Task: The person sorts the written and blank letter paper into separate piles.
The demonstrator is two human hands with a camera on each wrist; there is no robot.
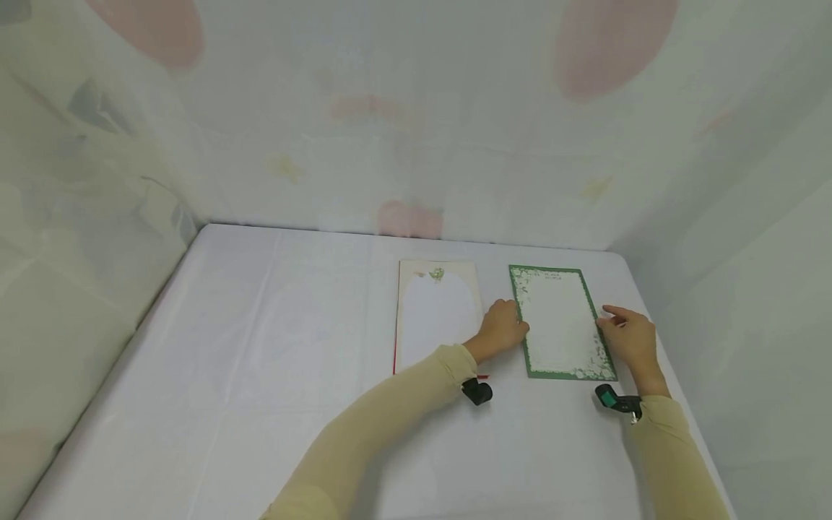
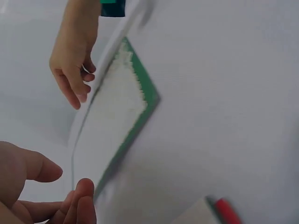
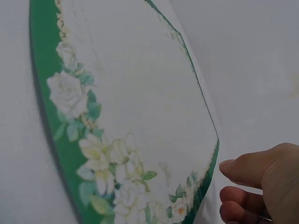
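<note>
I log one green-bordered floral sheet (image 1: pixel 559 325), on the worktop (image 1: pixel 227 347) between left hand (image 1: pixel 500 330) and right hand (image 1: pixel 630 339), thumbs and fingers parted at its long edges, contact uncertain. One cream-bordered sheet (image 1: pixel 438 318) lies apart, to its left; I judge side-by-side placement nearly complete, final straightening perhaps outstanding.

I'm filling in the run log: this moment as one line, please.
left grip: at left edge of green-bordered rectangular floral paper; right grip: at its right edge; cream-bordered rectangular paper: farther left
</note>
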